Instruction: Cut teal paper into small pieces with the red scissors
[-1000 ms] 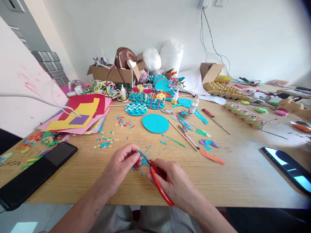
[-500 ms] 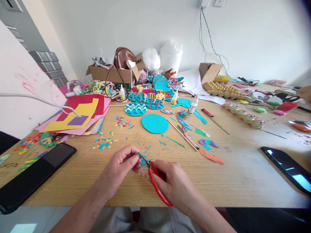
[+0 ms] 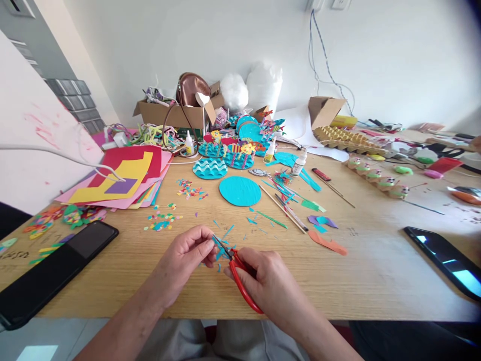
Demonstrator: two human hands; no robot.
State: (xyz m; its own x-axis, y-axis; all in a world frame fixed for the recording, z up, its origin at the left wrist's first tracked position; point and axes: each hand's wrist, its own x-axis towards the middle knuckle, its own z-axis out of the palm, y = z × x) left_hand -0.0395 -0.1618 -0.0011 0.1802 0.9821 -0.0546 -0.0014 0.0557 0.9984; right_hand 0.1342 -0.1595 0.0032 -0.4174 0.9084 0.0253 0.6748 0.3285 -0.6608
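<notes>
My right hand [image 3: 263, 276] is closed round the red handles of a pair of scissors [image 3: 240, 281], whose dark blades point up and left. Pinched between the thumb and fingertips of my left hand [image 3: 193, 248] is a small piece of blue paper [image 3: 215, 239], mostly hidden by the fingers. The blade tips reach right to those fingertips. Blue paper scraps [image 3: 221, 252] lie on the table just under the blades. Beyond both hands sits a plain blue paper-covered disc [image 3: 239, 191], with a wavy blue disc [image 3: 209, 169] behind it on the left.
Coloured paper sheets [image 3: 124, 175] and a black phone [image 3: 60, 271] are on the left. Another phone [image 3: 443, 260] lies at the right edge. Glue bottles [image 3: 299, 163], decorated blue discs [image 3: 238, 159] and wooden sticks [image 3: 281, 208] stand or lie farther back.
The scissor handles have shifted slightly up, and their blades look closer together. My left hand has stayed almost still, keeping its pinch.
</notes>
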